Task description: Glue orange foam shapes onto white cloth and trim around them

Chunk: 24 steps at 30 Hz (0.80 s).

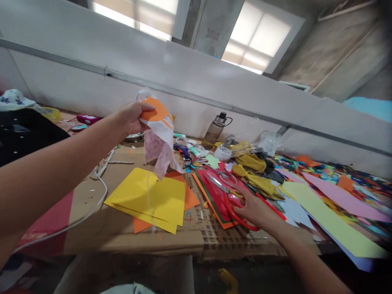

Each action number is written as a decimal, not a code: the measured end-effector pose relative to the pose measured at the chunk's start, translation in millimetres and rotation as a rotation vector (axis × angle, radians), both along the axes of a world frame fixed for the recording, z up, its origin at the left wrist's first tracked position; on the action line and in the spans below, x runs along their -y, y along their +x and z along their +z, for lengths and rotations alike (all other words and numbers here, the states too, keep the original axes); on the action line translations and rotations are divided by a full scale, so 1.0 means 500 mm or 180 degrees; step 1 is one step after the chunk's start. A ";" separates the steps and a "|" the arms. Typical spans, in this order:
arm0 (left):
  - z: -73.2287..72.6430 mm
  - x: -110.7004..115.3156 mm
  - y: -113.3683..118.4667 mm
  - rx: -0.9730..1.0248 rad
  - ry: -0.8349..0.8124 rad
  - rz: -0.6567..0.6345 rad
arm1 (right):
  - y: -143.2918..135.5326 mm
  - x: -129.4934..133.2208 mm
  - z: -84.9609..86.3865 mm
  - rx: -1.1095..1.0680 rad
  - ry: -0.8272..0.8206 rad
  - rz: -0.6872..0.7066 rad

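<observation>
My left hand (134, 116) is raised over the table's left part, its fingers pinching a cut orange piece (155, 109) together with a white and pale pink scrap (159, 149) that hangs down; whether these are felt or paper I cannot tell. Below it lie yellow square sheets (150, 196) on top of orange ones (191, 196). On the right, my right hand (252, 206) has its fingers closed at the red handles of scissors (219, 183). The silver blades point away to the left, over a stack of red, green and orange sheets (205, 188).
A grey bottle (214, 130) stands by the wall. Tape rolls (222, 153), mustard-coloured cloth (260, 181) and many scraps crowd the back. Long pale green (330, 216) and pink sheets (346, 196) lie on the right. A white cable (104, 192) crosses the cardboard on the left.
</observation>
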<state>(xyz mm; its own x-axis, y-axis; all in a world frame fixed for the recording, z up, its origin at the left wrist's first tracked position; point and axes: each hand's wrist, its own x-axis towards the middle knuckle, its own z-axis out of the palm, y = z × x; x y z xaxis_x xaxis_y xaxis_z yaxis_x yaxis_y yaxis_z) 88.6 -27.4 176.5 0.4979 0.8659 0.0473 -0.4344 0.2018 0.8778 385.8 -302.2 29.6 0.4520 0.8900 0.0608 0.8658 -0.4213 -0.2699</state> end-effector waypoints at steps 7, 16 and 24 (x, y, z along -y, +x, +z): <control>0.093 0.001 0.068 0.0696 0.0279 -0.0342 | -0.066 0.018 0.032 -0.1709 0.1039 0.0210; -0.057 0.062 0.033 0.0818 -0.0417 0.0722 | -0.218 -0.076 0.039 -0.3634 0.1771 0.0966; -0.266 0.082 -0.076 -0.0293 -0.1381 0.0630 | -0.296 -0.212 0.090 -0.4996 0.2094 0.1175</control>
<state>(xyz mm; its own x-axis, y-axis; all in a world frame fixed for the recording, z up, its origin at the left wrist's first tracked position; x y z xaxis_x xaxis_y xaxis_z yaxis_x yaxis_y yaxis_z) 50.6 -68.3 43.5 0.3067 0.8745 -0.3757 -0.4260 0.4791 0.7675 237.9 -196.0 74.3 0.2269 0.9600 0.1640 -0.3474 0.2371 -0.9073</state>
